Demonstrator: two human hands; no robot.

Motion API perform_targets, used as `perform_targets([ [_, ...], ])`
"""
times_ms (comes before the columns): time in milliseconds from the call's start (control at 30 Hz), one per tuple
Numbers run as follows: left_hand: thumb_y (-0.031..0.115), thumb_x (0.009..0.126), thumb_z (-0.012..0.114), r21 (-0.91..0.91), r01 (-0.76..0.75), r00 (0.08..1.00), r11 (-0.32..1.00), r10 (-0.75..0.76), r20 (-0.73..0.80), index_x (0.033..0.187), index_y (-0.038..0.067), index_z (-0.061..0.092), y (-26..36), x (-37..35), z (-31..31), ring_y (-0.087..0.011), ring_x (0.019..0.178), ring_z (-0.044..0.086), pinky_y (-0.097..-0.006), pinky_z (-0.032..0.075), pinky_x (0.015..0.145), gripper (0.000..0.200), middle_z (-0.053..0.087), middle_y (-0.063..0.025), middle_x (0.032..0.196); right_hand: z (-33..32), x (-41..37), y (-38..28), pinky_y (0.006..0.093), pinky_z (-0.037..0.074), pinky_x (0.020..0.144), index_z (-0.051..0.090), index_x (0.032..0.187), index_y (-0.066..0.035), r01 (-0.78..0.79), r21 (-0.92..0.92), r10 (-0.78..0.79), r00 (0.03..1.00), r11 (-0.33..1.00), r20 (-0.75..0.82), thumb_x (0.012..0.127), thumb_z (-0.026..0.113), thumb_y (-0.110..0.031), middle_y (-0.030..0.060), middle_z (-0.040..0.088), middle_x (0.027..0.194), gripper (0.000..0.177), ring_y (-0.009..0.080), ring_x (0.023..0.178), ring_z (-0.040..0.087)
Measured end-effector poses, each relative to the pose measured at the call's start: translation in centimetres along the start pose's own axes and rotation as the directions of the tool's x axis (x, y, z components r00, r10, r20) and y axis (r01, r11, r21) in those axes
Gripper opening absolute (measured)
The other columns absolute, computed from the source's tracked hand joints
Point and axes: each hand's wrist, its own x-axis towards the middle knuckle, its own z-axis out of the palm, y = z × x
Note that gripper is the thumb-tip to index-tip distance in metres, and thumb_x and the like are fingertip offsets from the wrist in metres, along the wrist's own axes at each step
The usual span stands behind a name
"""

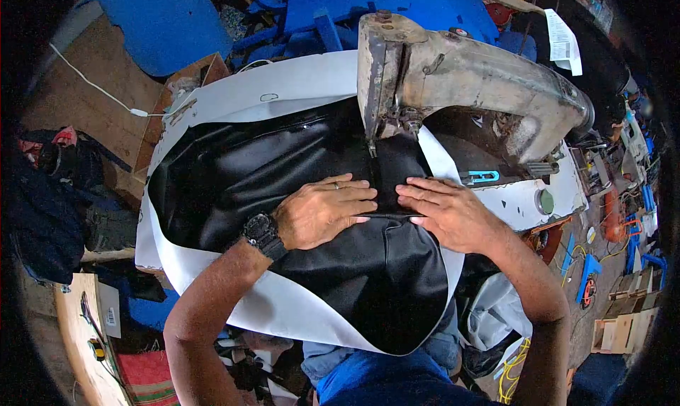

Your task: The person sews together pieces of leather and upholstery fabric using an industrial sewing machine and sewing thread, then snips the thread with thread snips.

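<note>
Black leather-like material (pixel 248 172) with a white underside is spread across the sewing table (pixel 191 101). My left hand (pixel 322 211) rests on it with fingers stretched out, a ring on one finger and a black watch on the wrist. Opposite it, my right hand (pixel 450 215) lies palm down with straight fingers. Between the two hands a seam or fold runs toward the needle area of an old, worn sewing machine (pixel 489 80). The presser foot (pixel 372 149) stands just beyond my fingertips, over the black material. Both palms are hidden.
Right of the machine's needle are a light-blue cutter (pixel 480 176) and a round green-topped item (pixel 544 201). Dark clothing (pixel 49 207) is heaped at the left. A white cable (pixel 95 87) crosses a brown board. Tools and wood pieces (pixel 623 328) clutter the right side.
</note>
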Motion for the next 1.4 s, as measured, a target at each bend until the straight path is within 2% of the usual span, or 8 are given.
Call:
perform_targets([
  [400,0.024,0.102,0.070,0.099,-0.003,1.000,0.995,0.004,-0.012,0.126,0.009,0.077,-3.0,1.1,-0.4,-0.0246,0.139,0.062,-0.0470,0.044,0.124,0.029,0.071,-0.0091,0.141,0.3,2.1,2.1,0.0465,0.039,0.125,0.067,0.139,-0.004,-0.045,0.006,0.045,0.999,0.999,-0.009,0.109,0.058,-0.030,0.0083,0.060,0.155,0.040,0.0258,0.149,0.050],
  [833,0.020,0.103,0.070,0.058,0.055,0.999,0.997,-0.055,-0.004,0.130,0.007,0.074,-5.8,2.3,-1.0,-0.0307,0.135,0.065,-0.0446,0.052,0.114,0.031,0.070,-0.0134,0.141,1.0,4.2,4.9,0.0431,0.042,0.123,0.069,0.140,-0.009,-0.029,0.033,0.032,0.994,0.999,-0.105,0.105,0.065,-0.032,0.0031,0.061,0.156,0.042,0.0228,0.150,0.050],
  [1000,0.023,0.099,0.074,0.230,0.073,0.997,0.971,-0.071,-0.015,0.131,0.005,0.073,-4.9,2.6,-1.4,-0.0306,0.129,0.067,-0.0464,0.050,0.115,0.037,0.070,-0.0125,0.141,1.2,4.3,5.7,0.0433,0.040,0.125,0.068,0.142,-0.007,-0.037,0.106,0.051,0.991,0.994,-0.127,0.104,0.065,-0.038,0.0063,0.060,0.157,0.048,0.0240,0.153,0.047],
  [1100,0.028,0.092,0.080,0.451,0.107,0.993,0.886,-0.075,-0.090,0.139,0.003,0.068,-1.8,2.2,-1.3,-0.0346,0.142,0.057,-0.0536,0.039,0.124,0.055,0.063,-0.0174,0.150,-0.2,3.5,3.7,0.0466,0.041,0.123,0.070,0.138,-0.004,-0.017,-0.030,0.010,0.973,0.999,-0.231,0.102,0.066,-0.044,0.0154,0.061,0.153,0.054,0.0282,0.151,0.048],
  [1200,0.032,0.086,0.085,0.177,0.117,0.991,0.977,-0.103,-0.087,0.146,0.000,0.061,4.9,-0.5,-1.1,-0.0370,0.148,0.050,-0.0567,0.034,0.127,0.071,0.058,-0.0201,0.154,-2.9,0.0,-2.4,0.0482,0.041,0.123,0.073,0.128,-0.004,0.115,0.162,-0.084,0.979,0.980,-0.187,0.094,0.077,-0.042,0.0164,0.070,0.137,0.051,0.0304,0.142,0.056],
  [1267,0.033,0.082,0.089,0.141,0.176,0.979,0.974,-0.188,0.076,0.152,-0.001,0.054,8.9,-2.4,-0.1,-0.0363,0.152,0.046,-0.0560,0.032,0.129,0.085,0.053,-0.0197,0.159,-3.1,-2.6,-5.5,0.0497,0.043,0.121,0.076,0.115,-0.005,0.167,0.225,-0.167,0.986,0.960,-0.018,0.090,0.081,-0.040,0.0132,0.074,0.119,0.043,0.0300,0.129,0.063],
  [1333,0.031,0.082,0.088,0.280,0.198,0.974,0.939,-0.221,0.052,0.158,0.002,0.048,10.1,-3.5,1.5,-0.0338,0.154,0.044,-0.0543,0.034,0.128,0.090,0.048,-0.0165,0.165,-2.0,-4.1,-7.0,0.0480,0.051,0.111,0.076,0.106,-0.006,0.245,0.001,-0.244,0.969,0.970,-0.030,0.095,0.076,-0.040,0.0132,0.075,0.104,0.036,0.0270,0.118,0.066],
  [1400,0.031,0.082,0.088,0.360,0.183,0.982,0.915,-0.190,-0.017,0.159,0.003,0.047,10.0,-4.1,2.6,-0.0323,0.155,0.043,-0.0536,0.035,0.128,0.091,0.046,-0.0152,0.166,-1.0,-4.6,-7.0,0.0456,0.056,0.100,0.076,0.105,-0.005,0.116,0.106,-0.109,0.992,0.988,-0.069,0.100,0.071,-0.039,0.0129,0.076,0.099,0.035,0.0289,0.112,0.068],
])
